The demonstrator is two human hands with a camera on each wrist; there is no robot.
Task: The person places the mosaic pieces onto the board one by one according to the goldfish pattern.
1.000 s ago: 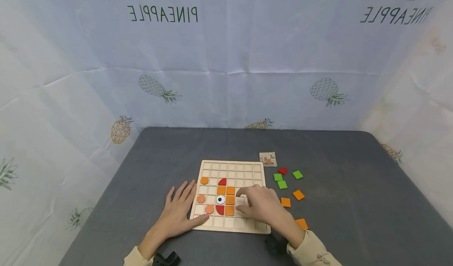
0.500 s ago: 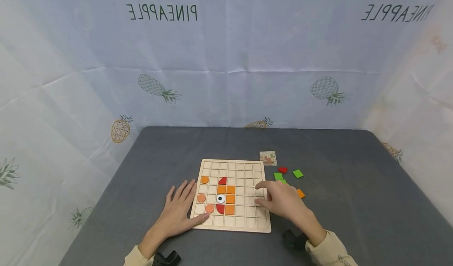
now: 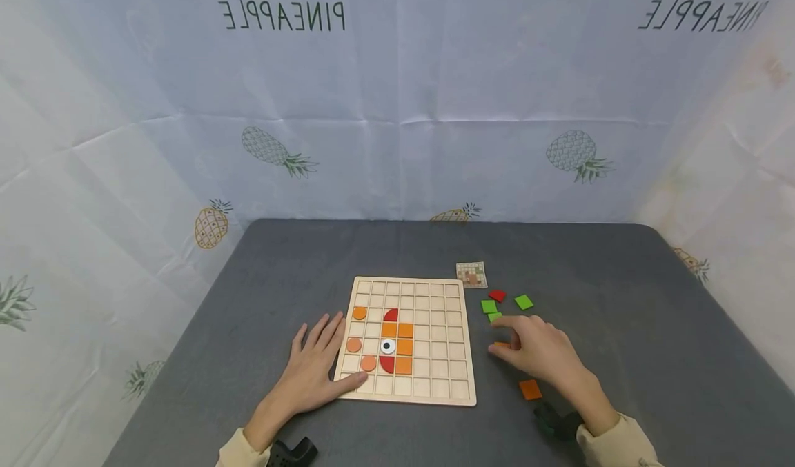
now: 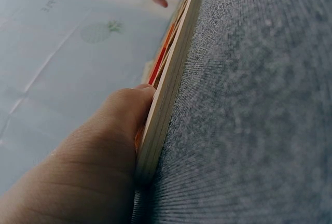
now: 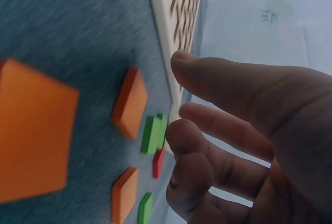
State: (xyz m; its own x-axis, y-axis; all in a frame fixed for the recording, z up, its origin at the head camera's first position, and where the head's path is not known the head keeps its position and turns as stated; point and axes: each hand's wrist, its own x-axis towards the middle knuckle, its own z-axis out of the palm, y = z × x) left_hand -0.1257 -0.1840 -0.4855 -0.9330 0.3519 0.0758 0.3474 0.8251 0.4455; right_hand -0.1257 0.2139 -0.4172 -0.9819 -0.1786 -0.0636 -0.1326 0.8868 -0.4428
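Note:
My left hand rests at the left edge of a wooden grid board, fingers spread on the table and thumb on the board. In the left wrist view the thumb lies over the board's rim. On the board sit several orange square tiles, two red quarter-round tiles, a white eye disc and three orange discs. Right of the board, my right hand hovers over loose tiles, thumb and index finger apart with nothing between them. An orange square shows near its fingertips in the right wrist view.
Green squares and a red tile lie beyond the right hand. An orange square is nearer the wrist. A small pattern card lies by the board's far right corner. A patterned curtain hangs behind the table.
My right hand has moved right, from over the board to the loose tiles beside it. The left hand has stayed at the board's edge, and the tiles on the board look the same.

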